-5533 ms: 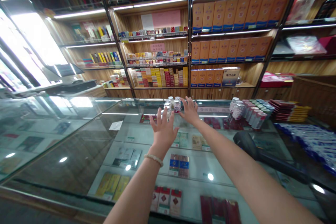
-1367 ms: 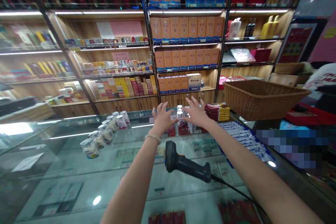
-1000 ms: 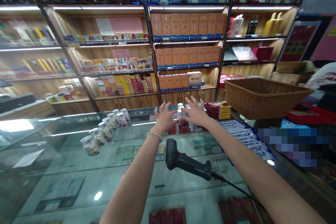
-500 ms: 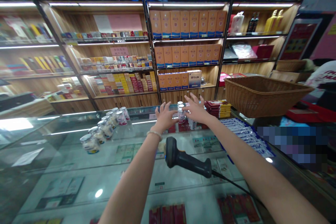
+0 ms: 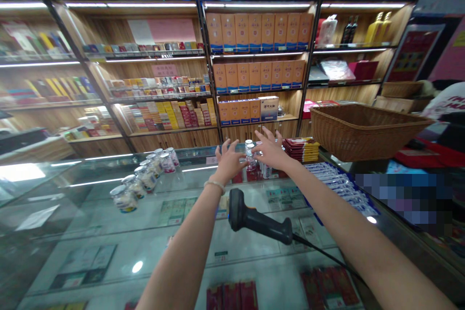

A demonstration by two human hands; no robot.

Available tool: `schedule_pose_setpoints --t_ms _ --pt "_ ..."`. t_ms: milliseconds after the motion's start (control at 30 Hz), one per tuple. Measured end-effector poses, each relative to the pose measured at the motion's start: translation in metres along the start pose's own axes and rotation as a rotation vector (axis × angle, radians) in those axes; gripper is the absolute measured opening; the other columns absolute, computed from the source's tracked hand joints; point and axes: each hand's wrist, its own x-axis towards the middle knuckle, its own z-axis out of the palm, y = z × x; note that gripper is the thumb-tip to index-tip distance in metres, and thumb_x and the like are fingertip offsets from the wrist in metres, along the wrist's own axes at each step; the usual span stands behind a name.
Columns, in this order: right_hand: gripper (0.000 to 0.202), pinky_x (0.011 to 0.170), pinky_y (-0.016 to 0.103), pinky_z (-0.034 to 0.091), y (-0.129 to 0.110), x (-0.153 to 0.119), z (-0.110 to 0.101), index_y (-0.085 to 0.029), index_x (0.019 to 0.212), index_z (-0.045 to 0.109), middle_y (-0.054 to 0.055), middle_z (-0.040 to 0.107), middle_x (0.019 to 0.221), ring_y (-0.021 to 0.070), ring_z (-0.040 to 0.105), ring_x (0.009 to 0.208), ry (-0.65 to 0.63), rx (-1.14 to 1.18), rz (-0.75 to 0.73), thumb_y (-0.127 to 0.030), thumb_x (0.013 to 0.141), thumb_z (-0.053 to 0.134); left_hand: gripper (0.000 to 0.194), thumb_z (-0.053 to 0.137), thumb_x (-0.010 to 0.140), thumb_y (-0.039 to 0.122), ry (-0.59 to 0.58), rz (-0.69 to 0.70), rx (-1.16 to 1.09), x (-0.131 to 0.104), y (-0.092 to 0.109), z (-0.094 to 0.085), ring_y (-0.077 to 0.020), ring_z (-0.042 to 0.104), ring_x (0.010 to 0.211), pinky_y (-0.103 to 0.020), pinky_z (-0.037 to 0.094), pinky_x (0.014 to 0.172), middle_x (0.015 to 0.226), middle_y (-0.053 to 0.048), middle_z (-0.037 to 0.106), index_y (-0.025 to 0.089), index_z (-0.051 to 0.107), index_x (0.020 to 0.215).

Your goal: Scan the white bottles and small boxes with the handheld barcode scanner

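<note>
My left hand point(image 5: 230, 161), with a pale bracelet on its wrist, hovers over the glass counter point(image 5: 145, 247), fingers spread. Across from it my right hand point(image 5: 271, 150) is spread too, partly hiding several small items under it. Between the two hands stand small clear-topped jars point(image 5: 250, 159); the fingertips are close to them, and contact cannot be made out. Neither hand visibly holds anything. A black barcode scanner point(image 5: 259, 220) lies on the glass between my forearms. To the left, a slanting double row of jars point(image 5: 145, 177) stands on the counter.
Red and yellow packets point(image 5: 301, 149) are stacked right of my right hand, near a wicker basket point(image 5: 366, 135). A blue tray of wrapped items point(image 5: 341, 189) lies beside my right forearm. Stocked shelves point(image 5: 254, 55) line the wall. A person's sleeve point(image 5: 448, 101) shows far right.
Both hands stay in nearly the same place, with only a slight shift of the fingers. The jars and scanner have not moved.
</note>
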Motion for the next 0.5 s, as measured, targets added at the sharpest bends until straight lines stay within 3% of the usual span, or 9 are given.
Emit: schedule_pose_setpoints --t_ms 367,500 --pt "0.009 0.122 0.071 0.011 -0.008 -0.004 0.014 -0.024 0.087 0.081 0.01 0.039 0.166 0.0375 0.021 0.157 0.181 -0.078 -0.094 -0.027 0.085 0.073 0.019 0.078 0.083 0.047 -0.083 -0.003 -0.062 0.004 -0.005 -0.004 -0.0429 0.021 0.156 -0.075 0.013 0.121 0.162 -0.005 0.047 0.036 0.084 0.096" --pt "0.01 0.121 0.072 0.011 -0.011 -0.002 0.009 -0.024 0.087 0.081 0.01 0.04 0.166 0.0372 0.022 0.157 0.191 -0.095 -0.103 -0.027 0.086 0.072 0.018 0.078 0.083 0.045 -0.102 -0.018 -0.085 0.005 -0.005 -0.01 -0.0424 0.02 0.157 -0.074 0.01 0.121 0.163 -0.005 0.045 0.034 0.084 0.096"
